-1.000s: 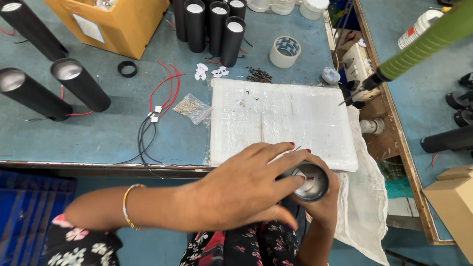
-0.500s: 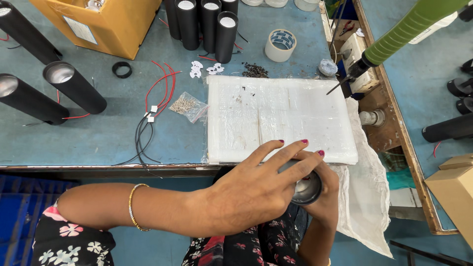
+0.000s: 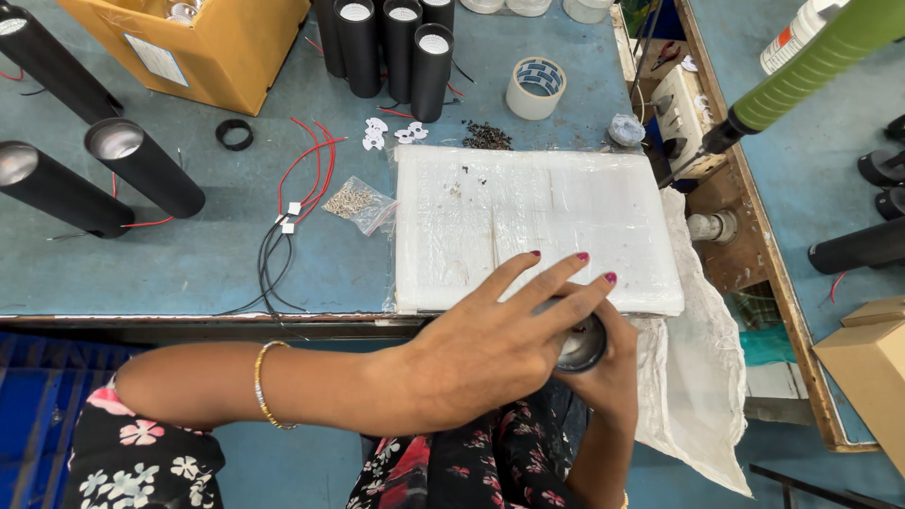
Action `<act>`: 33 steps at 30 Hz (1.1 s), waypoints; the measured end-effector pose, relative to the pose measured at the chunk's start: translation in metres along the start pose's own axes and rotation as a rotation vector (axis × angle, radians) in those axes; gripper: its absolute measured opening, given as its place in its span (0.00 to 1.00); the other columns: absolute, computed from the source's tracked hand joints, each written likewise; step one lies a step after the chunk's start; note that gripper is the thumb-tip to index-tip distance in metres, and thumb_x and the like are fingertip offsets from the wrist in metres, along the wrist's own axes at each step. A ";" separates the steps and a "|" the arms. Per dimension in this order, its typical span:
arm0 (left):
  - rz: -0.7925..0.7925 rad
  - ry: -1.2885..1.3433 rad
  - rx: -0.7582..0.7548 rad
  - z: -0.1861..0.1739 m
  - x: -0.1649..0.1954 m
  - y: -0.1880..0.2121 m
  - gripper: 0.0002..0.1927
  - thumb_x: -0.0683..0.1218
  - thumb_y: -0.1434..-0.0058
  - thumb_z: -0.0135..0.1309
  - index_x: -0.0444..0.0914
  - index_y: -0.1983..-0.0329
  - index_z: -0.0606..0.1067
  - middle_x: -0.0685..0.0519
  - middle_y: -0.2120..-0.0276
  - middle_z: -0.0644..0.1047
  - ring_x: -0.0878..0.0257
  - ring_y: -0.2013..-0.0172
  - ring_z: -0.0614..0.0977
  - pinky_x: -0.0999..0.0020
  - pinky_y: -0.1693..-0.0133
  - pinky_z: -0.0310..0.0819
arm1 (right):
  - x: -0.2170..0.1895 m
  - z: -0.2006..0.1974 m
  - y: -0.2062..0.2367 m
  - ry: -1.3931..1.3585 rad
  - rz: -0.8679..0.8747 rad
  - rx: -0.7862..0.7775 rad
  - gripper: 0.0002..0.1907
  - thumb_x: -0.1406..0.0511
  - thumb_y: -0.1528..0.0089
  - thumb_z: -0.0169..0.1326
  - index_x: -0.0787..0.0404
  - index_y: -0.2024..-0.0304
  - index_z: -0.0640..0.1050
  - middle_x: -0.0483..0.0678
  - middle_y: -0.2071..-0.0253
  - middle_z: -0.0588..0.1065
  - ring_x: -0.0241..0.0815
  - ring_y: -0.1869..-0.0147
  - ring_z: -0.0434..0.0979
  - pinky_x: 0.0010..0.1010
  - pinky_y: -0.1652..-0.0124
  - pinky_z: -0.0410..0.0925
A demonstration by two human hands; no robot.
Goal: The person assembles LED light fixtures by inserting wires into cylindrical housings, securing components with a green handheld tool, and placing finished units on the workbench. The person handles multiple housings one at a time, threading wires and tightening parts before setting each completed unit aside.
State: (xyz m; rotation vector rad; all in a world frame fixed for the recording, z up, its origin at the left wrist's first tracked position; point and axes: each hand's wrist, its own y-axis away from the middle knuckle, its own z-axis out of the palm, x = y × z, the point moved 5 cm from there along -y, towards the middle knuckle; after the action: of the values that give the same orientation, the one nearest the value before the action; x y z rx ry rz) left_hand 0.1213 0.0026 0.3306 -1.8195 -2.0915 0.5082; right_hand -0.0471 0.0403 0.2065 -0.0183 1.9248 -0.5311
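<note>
My right hand (image 3: 603, 372) grips a black cylindrical tube (image 3: 582, 345) upright in my lap, just below the table's front edge; its open round end with a shiny inside faces up. My left hand (image 3: 495, 344) lies over the tube's open end, fingers spread and reaching across its rim, hiding most of it. A white foam pad wrapped in clear plastic (image 3: 528, 226) lies on the blue table (image 3: 189, 254) right beyond both hands.
Several black tubes stand at the back (image 3: 386, 42) and lie at the left (image 3: 141, 165). Red and black wires (image 3: 292, 212), a small bag of screws (image 3: 353, 201), a tape roll (image 3: 535, 88), a yellow carton (image 3: 222, 42) and a hanging green-handled screwdriver (image 3: 801, 71) are around.
My left hand has shifted slightly right over the tube's open end, and the view has moved a little; the right hand keeps its grip.
</note>
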 end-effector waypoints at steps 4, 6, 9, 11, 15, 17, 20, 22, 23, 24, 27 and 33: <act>-0.065 0.356 -0.003 -0.007 -0.008 0.005 0.18 0.44 0.40 0.57 0.28 0.51 0.79 0.40 0.32 0.66 0.42 0.31 0.67 0.49 0.33 0.61 | 0.003 -0.002 0.001 -0.073 -0.099 -0.008 0.39 0.63 0.55 0.72 0.69 0.43 0.73 0.51 0.50 0.80 0.39 0.48 0.81 0.28 0.49 0.74; -0.109 0.450 -0.012 -0.007 -0.011 0.004 0.16 0.43 0.39 0.57 0.28 0.51 0.78 0.38 0.33 0.67 0.40 0.32 0.67 0.47 0.34 0.59 | 0.005 -0.001 -0.001 -0.039 -0.063 0.013 0.40 0.62 0.57 0.73 0.68 0.44 0.74 0.50 0.54 0.81 0.37 0.50 0.81 0.27 0.51 0.74; -0.162 0.268 -0.103 -0.003 -0.016 0.000 0.12 0.43 0.45 0.58 0.31 0.60 0.80 0.34 0.35 0.67 0.36 0.34 0.67 0.38 0.35 0.54 | -0.002 0.003 -0.004 0.047 -0.104 0.004 0.35 0.64 0.52 0.72 0.67 0.44 0.75 0.51 0.51 0.80 0.39 0.49 0.83 0.28 0.50 0.74; -0.205 0.157 -0.246 0.006 -0.014 -0.005 0.17 0.44 0.56 0.60 0.32 0.63 0.81 0.32 0.37 0.67 0.31 0.37 0.65 0.28 0.39 0.47 | -0.009 0.007 -0.005 0.077 -0.110 -0.003 0.35 0.65 0.53 0.72 0.66 0.45 0.75 0.51 0.52 0.80 0.40 0.51 0.82 0.29 0.51 0.74; -0.314 -0.061 -0.339 0.024 -0.005 -0.030 0.20 0.44 0.57 0.60 0.37 0.58 0.83 0.34 0.35 0.68 0.31 0.36 0.65 0.21 0.40 0.40 | -0.023 0.011 -0.004 0.189 -0.149 0.018 0.34 0.67 0.55 0.70 0.66 0.47 0.74 0.51 0.54 0.79 0.41 0.53 0.82 0.30 0.54 0.73; -0.316 -0.128 -0.286 0.024 -0.002 -0.034 0.17 0.46 0.54 0.60 0.37 0.60 0.84 0.35 0.38 0.70 0.31 0.35 0.66 0.20 0.39 0.39 | -0.025 0.011 -0.003 0.175 -0.140 0.034 0.31 0.69 0.53 0.69 0.66 0.47 0.75 0.51 0.54 0.79 0.42 0.53 0.82 0.30 0.54 0.73; -0.285 -0.190 -0.343 0.028 0.002 -0.035 0.16 0.47 0.55 0.60 0.38 0.63 0.84 0.37 0.38 0.70 0.32 0.35 0.66 0.18 0.40 0.37 | -0.022 0.009 -0.001 0.150 -0.138 0.048 0.28 0.70 0.51 0.67 0.66 0.48 0.75 0.50 0.54 0.79 0.41 0.54 0.81 0.29 0.55 0.72; -0.269 -0.188 -0.363 0.030 0.002 -0.038 0.14 0.47 0.54 0.60 0.39 0.64 0.84 0.36 0.38 0.70 0.32 0.35 0.66 0.18 0.40 0.36 | -0.017 0.008 0.000 0.143 -0.094 0.064 0.27 0.70 0.50 0.67 0.66 0.49 0.76 0.49 0.55 0.79 0.39 0.56 0.81 0.28 0.57 0.71; -0.262 -0.187 -0.374 0.031 0.001 -0.039 0.14 0.47 0.54 0.60 0.40 0.65 0.84 0.36 0.38 0.70 0.31 0.34 0.65 0.18 0.40 0.36 | -0.014 0.006 0.000 0.146 -0.050 0.076 0.26 0.70 0.50 0.68 0.66 0.49 0.76 0.49 0.57 0.79 0.38 0.57 0.80 0.27 0.59 0.71; -0.249 -0.159 -0.357 0.030 0.000 -0.040 0.14 0.47 0.54 0.61 0.41 0.64 0.85 0.37 0.39 0.71 0.32 0.35 0.66 0.18 0.39 0.36 | -0.010 0.005 0.000 0.149 -0.006 0.088 0.26 0.70 0.50 0.68 0.66 0.50 0.77 0.48 0.59 0.80 0.37 0.59 0.79 0.27 0.60 0.70; -0.202 -0.089 -0.320 0.031 -0.004 -0.044 0.15 0.47 0.56 0.62 0.42 0.64 0.85 0.38 0.43 0.73 0.35 0.37 0.68 0.17 0.39 0.35 | -0.005 0.003 0.000 0.084 0.011 0.102 0.30 0.68 0.52 0.70 0.67 0.49 0.76 0.47 0.59 0.80 0.33 0.58 0.79 0.25 0.60 0.72; -0.148 0.030 -0.299 0.033 -0.007 -0.045 0.13 0.44 0.59 0.64 0.41 0.68 0.84 0.42 0.53 0.76 0.39 0.39 0.71 0.16 0.39 0.36 | -0.005 -0.001 0.001 0.060 -0.014 0.106 0.32 0.68 0.54 0.72 0.68 0.48 0.75 0.48 0.59 0.79 0.34 0.56 0.78 0.26 0.58 0.71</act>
State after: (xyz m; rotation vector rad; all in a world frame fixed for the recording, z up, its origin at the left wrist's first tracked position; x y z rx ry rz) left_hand 0.0676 -0.0118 0.3218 -1.7892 -2.3612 0.1347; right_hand -0.0454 0.0432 0.2106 0.0526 1.9536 -0.6490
